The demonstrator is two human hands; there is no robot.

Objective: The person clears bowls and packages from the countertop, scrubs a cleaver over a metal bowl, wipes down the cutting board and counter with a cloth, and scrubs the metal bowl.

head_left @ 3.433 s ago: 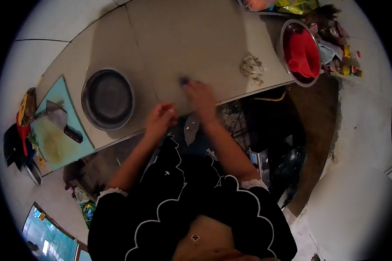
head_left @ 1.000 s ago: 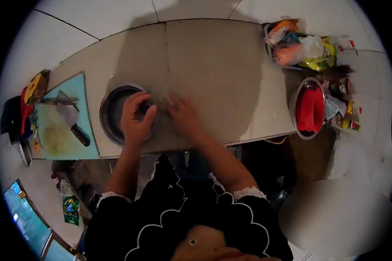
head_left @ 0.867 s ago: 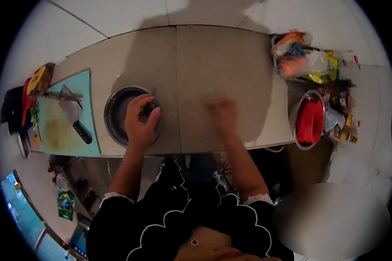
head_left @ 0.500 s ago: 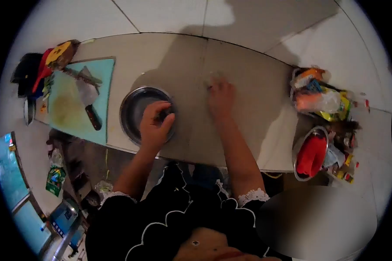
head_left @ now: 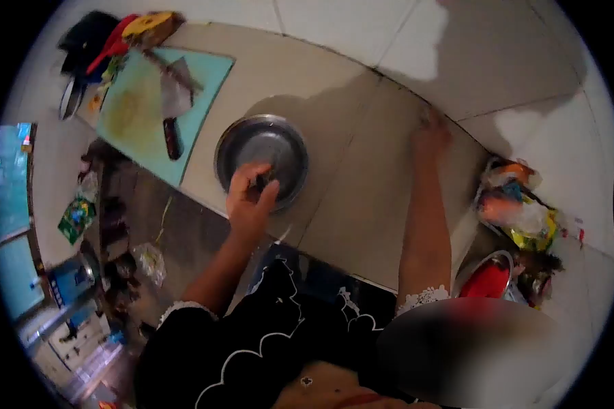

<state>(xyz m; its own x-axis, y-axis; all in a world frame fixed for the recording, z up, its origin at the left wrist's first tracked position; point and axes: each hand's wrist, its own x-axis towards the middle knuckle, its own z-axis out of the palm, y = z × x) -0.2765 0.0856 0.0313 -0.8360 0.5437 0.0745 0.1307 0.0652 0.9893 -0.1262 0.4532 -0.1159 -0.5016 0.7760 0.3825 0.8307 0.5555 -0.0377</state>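
Note:
My left hand (head_left: 251, 198) is over the near rim of a round steel bowl (head_left: 226, 151) on the counter. Its thumb and fingers are curled toward each other, with something small and dark between them that I cannot make out. Farther right, my right hand (head_left: 432, 140) reaches low over the beige countertop (head_left: 361, 184), close to the wall edge. Motion blurs its fingers, so I cannot see whether they hold anything. To the left of the bowl, a cleaver (head_left: 176, 102) with a dark handle lies on a light-blue cutting board (head_left: 208, 88).
Past the board's far left corner sits a yellow-orange object (head_left: 151, 28), perhaps a cut pumpkin, beside red and black items. Plastic packets (head_left: 525, 218) crowd the right end of the counter. A metal bowl with something red (head_left: 488, 278) inside stands nearer me.
My right hand has moved right across the counter toward the wall edge. The whole view has turned and shifted. My left hand stays at the steel bowl, now nearer its front rim.

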